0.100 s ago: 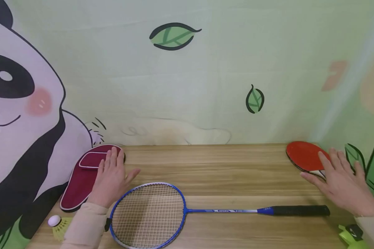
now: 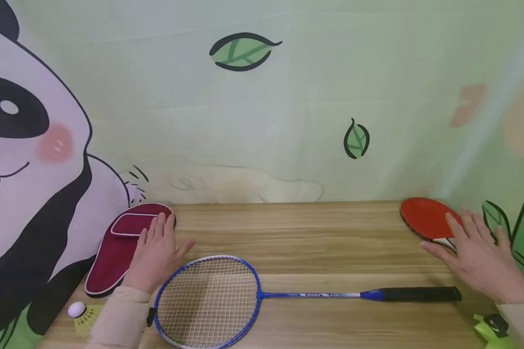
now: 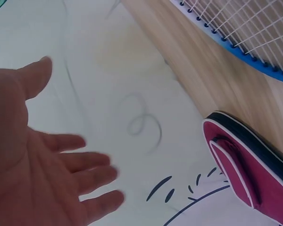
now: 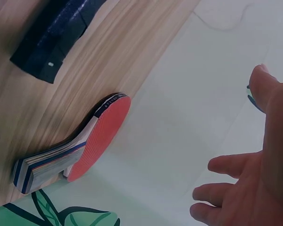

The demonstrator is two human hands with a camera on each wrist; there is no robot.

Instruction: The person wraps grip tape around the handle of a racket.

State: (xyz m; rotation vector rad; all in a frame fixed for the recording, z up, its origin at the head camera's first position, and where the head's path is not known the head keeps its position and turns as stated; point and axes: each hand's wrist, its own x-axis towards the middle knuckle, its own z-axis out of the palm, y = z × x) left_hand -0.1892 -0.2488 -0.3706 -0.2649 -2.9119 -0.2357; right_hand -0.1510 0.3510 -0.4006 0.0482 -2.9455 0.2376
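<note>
My left hand [image 2: 153, 257] hovers with its fingers spread over the maroon paddle case [image 2: 113, 257], which has white piping and a front pocket. In the left wrist view that palm [image 3: 33, 183] holds nothing and is apart from the case. On the right, my other hand [image 2: 484, 257] hangs with spread fingers near a red table tennis paddle [image 2: 428, 218], hiding most of its handle in the head view. The right wrist view shows the paddle's handle [image 4: 47, 167] apart from the fingers. Between the hands lies a blue badminton racket [image 2: 305, 295], its black grip pointing right.
A yellow shuttlecock [image 2: 85, 317] with a white tip lies beside the left sleeve. Partly hidden by the right sleeve is a bright green item [image 2: 489, 329] with a black part. A cloth backdrop [image 2: 288, 121] with a panda and leaves rises behind the wooden table [image 2: 288, 228].
My left fingertips have dipped slightly toward me over the case. The right hand and the objects stay where they were.
</note>
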